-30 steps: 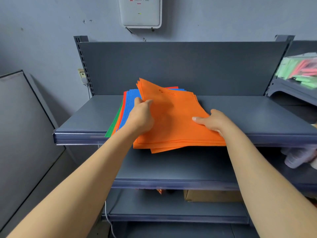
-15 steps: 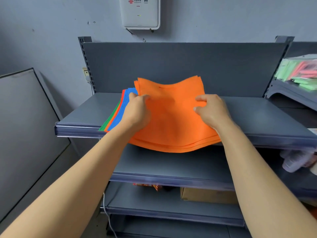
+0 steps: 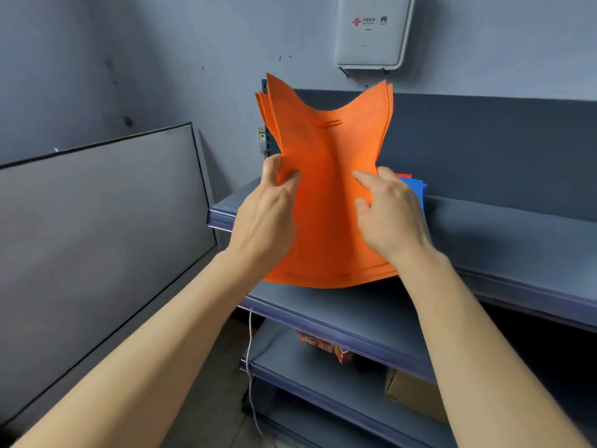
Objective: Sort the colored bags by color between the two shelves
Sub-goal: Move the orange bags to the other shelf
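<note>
Orange bags (image 3: 326, 202) upright over the front edge of the shelf (image 3: 491, 240): my left hand (image 3: 268, 215) pinches their left side, my right hand (image 3: 391, 221) grips the right; blue bags (image 3: 417, 189) lie behind.

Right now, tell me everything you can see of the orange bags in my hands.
The orange bags are a thin stack of several flat, matte, fabric-like bags with stitched edges and a cut-out handle slot near the top. They stand nearly upright, squeezed at mid-height so the top corners flare outward. The left hand pinches the left edge, the right hand grips the right side. They are held in front of the grey shelf; only the hands plainly touch them.
</note>
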Tool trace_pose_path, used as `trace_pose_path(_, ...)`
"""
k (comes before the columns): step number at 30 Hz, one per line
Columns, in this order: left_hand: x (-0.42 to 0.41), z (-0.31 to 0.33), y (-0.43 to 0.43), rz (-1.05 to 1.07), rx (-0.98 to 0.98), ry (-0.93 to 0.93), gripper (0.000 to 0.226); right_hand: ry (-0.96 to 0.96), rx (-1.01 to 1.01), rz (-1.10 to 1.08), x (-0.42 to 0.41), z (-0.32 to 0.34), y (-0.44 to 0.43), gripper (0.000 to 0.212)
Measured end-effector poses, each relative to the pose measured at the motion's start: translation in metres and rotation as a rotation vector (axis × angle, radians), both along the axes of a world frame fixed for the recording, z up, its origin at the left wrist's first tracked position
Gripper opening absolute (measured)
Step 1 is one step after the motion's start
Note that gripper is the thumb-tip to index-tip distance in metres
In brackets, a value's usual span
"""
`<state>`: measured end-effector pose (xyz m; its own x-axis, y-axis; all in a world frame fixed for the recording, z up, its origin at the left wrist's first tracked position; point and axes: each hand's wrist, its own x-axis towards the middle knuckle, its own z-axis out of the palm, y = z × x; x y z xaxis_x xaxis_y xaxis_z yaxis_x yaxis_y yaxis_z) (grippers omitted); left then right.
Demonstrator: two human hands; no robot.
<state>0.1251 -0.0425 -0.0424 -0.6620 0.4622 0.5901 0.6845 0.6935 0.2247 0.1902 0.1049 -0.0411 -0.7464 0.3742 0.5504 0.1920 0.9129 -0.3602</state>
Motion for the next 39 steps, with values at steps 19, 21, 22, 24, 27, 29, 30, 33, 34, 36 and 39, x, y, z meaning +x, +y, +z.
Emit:
trace_pose_path(19, 0.078, 0.002, -0.393, 0.716, 0.198, -0.02, 0.056, 0.086, -0.058, 0.714, -0.033, 0.011, -0.372, 0.041)
trace_pose_path(21, 0.091, 0.002, -0.429, 0.777, 0.211, -0.02, 0.056, 0.072, -0.085, 0.772, -0.03, 0.011, -0.405, 0.041)
trace_pose_path(22, 0.097, 0.002, -0.447, 0.808, 0.226, -0.021, 0.055, 0.062, -0.096, 0.797, -0.029, 0.01, -0.421, 0.041)
trace_pose_path(24, 0.109, 0.001, -0.48, 0.864, 0.252, -0.027, 0.052, 0.036, -0.105, 0.837, -0.028, 0.008, -0.451, 0.041)
trace_pose_path(27, 0.123, -0.002, -0.519, 0.932, 0.257, -0.061, 0.049, -0.01, -0.097, 0.861, -0.028, 0.003, -0.488, 0.039)
trace_pose_path(29, 0.127, -0.005, -0.535, 0.963, 0.273, -0.101, 0.049, -0.044, -0.086, 0.862, -0.029, -0.001, -0.505, 0.039)
trace_pose_path(30, 0.128, -0.007, -0.541, 0.974, 0.282, -0.127, 0.048, -0.063, -0.077, 0.862, -0.031, -0.004, -0.511, 0.039)
trace_pose_path(33, 0.123, -0.013, -0.554, 0.994, 0.297, -0.198, 0.048, -0.113, -0.067, 0.871, -0.042, -0.012, -0.522, 0.039)
trace_pose_path(34, 0.12, -0.016, -0.557, 1.006, 0.301, -0.217, 0.047, -0.131, -0.066, 0.874, -0.048, -0.015, -0.525, 0.039)
trace_pose_path(36, 0.114, -0.022, -0.562, 1.036, 0.308, -0.262, 0.047, -0.172, -0.068, 0.877, -0.062, -0.022, -0.53, 0.039)
trace_pose_path(39, 0.102, -0.033, -0.563, 1.065, 0.299, -0.335, 0.045, -0.233, -0.08, 0.886, -0.081, -0.035, -0.533, 0.039)
